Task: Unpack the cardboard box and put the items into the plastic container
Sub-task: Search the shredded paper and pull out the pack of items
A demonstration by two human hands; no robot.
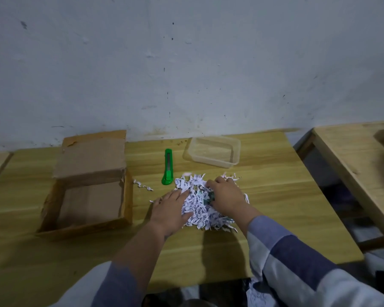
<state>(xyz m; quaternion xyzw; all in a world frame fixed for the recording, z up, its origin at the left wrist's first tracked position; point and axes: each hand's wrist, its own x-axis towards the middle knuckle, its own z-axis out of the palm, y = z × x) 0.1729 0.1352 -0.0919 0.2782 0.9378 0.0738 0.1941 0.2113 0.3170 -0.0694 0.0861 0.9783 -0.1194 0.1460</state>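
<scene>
An open cardboard box stands on the left of the wooden table, its inside bare and one flap folded back. A clear plastic container sits at the back right with nothing in it. Between them lies a heap of white shredded paper. My left hand rests flat on the heap's left side, fingers spread. My right hand presses on the heap's right side, its fingers curled around a small dark green item half buried in the shreds.
A green utility knife lies just behind the heap, left of the container. A loose curl of shredded paper lies beside the box. A second wooden table stands to the right across a gap. The wall is close behind.
</scene>
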